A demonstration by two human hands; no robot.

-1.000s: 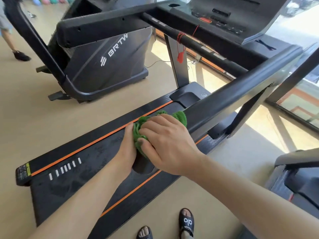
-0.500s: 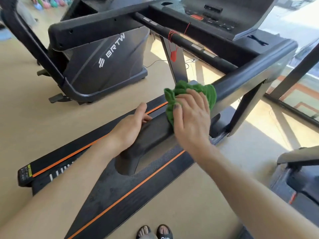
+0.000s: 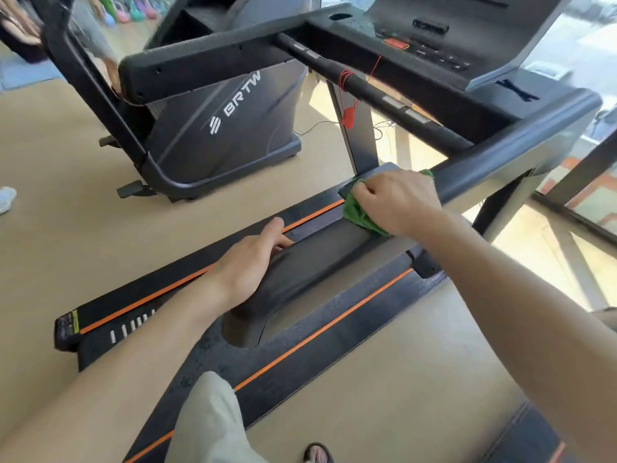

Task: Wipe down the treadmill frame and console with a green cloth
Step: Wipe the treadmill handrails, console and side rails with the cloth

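Black handrail [image 3: 300,272]: the near, blunt end of the treadmill's side rail sits closest, running up and away toward the console; its matte top is what the step in hand covers.
Left hand [image 3: 248,265]: lies flat on the near stretch of the handrail, fingers straight and draped over its far edge, holding nothing; the forearm comes in low from the lower left.
Right hand [image 3: 397,202]: further up the same rail, knuckles up, fingers curled down onto the green cloth [image 3: 359,213] and pressing it against the rail; the arm reaches in long from the lower right, wrist fairly straight.
Cloth position: bunched under the right palm, a fold spilling out on the left side and a small tuft showing past the knuckles.
Doing it well: judging by the layout, long strokes along the rail with steady downward pressure should serve best, wrapping the cloth round the sides too.
Left hand's job: likely bracing the body.
Console [image 3: 434,38]: farthest off, appears not yet reached.
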